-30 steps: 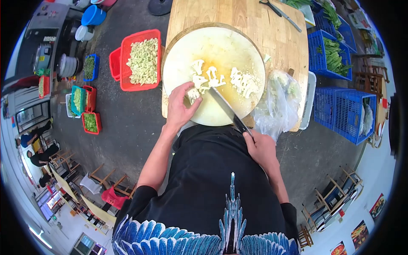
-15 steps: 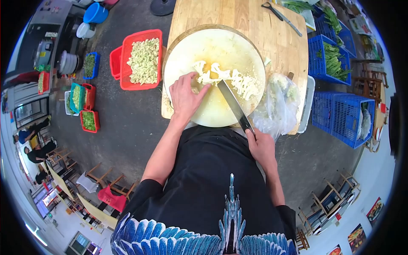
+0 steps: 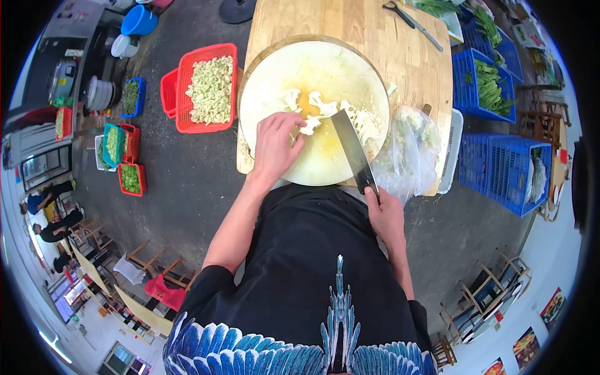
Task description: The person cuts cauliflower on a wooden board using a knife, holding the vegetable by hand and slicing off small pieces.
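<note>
A round white cutting board (image 3: pixel 269 75) lies on the wooden table (image 3: pixel 406 69). White cauliflower pieces (image 3: pixel 322 105) are spread across its middle, with small crumbs at the right. My left hand (image 3: pixel 276 142) is over the board's left side, fingers bent beside a cauliflower floret (image 3: pixel 309 125); whether its fingertips grip anything is hidden. My right hand (image 3: pixel 385 212) is wrapped round the handle of a cleaver (image 3: pixel 354 147), whose blade slants up and left over the board, its tip near the florets. A clear plastic bag of cauliflower (image 3: pixel 409 150) rests right of the board.
A red basket of chopped pieces (image 3: pixel 211 90) stands left of the board. Black-handled scissors or a peeler-like tool (image 3: pixel 412 25) lies at the table's back right. Blue crates with greens (image 3: pixel 484 87) are at the right. Several people (image 3: pixel 59 225) are far left.
The cleaver blade has turned and shifted right, away from my left hand, showing more of its flat side. My left hand has moved slightly, and a floret now lies apart beside its fingers.
</note>
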`<act>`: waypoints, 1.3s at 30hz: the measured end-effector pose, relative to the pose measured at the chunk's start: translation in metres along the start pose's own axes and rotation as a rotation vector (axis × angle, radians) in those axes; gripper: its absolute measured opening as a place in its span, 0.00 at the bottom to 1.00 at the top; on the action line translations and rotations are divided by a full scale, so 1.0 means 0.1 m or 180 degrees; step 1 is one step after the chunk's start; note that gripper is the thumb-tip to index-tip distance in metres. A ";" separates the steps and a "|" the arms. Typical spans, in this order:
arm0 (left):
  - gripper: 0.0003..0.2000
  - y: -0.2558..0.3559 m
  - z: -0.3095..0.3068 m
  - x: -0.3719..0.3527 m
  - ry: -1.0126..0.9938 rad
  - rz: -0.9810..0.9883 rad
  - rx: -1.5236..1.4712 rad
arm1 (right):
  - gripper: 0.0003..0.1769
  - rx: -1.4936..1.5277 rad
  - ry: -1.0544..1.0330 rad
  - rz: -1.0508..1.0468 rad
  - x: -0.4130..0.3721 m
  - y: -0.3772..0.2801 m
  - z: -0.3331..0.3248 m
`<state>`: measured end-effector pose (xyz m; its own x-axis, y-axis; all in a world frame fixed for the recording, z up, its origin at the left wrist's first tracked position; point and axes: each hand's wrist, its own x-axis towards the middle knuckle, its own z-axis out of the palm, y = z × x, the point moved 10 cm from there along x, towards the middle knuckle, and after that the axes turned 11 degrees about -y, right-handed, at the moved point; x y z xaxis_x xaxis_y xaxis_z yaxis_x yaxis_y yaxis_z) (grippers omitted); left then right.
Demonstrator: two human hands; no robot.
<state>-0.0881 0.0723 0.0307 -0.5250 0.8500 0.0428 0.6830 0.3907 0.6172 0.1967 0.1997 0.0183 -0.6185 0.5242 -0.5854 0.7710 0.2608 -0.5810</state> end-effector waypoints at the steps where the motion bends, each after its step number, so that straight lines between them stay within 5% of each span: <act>1: 0.14 0.01 0.04 -0.02 -0.0140 -0.0011 0.0028 | 0.19 0.0025 -0.0004 -0.0008 -0.01 0.02 -0.01; 8: 0.15 0.19 0.20 -0.10 -0.0460 0.0551 0.0533 | 0.17 -0.0147 -0.0332 -0.0062 -0.14 -0.02 -0.06; 14: 0.13 0.07 0.00 -0.21 0.0023 -0.0249 0.0269 | 0.14 -0.0448 -0.0132 -0.0439 -0.14 -0.09 -0.03; 20: 0.14 0.11 0.20 -0.18 -0.0128 -0.0406 0.0538 | 0.14 -0.0601 -0.0109 -0.0529 -0.11 -0.14 -0.08; 32: 0.16 0.00 0.32 -0.19 -0.0483 -0.0460 0.0256 | 0.15 -0.0118 -0.0333 -0.0339 -0.03 0.00 0.02; 39: 0.15 0.16 0.30 -0.21 -0.0041 0.0041 0.0516 | 0.15 0.0036 -0.0289 -0.0354 -0.03 0.00 0.07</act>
<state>-0.0508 0.0715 0.0160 -0.5099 0.8594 0.0392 0.7631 0.4308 0.4818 0.1973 0.1922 0.0159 -0.7116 0.4169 -0.5656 0.6955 0.3037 -0.6512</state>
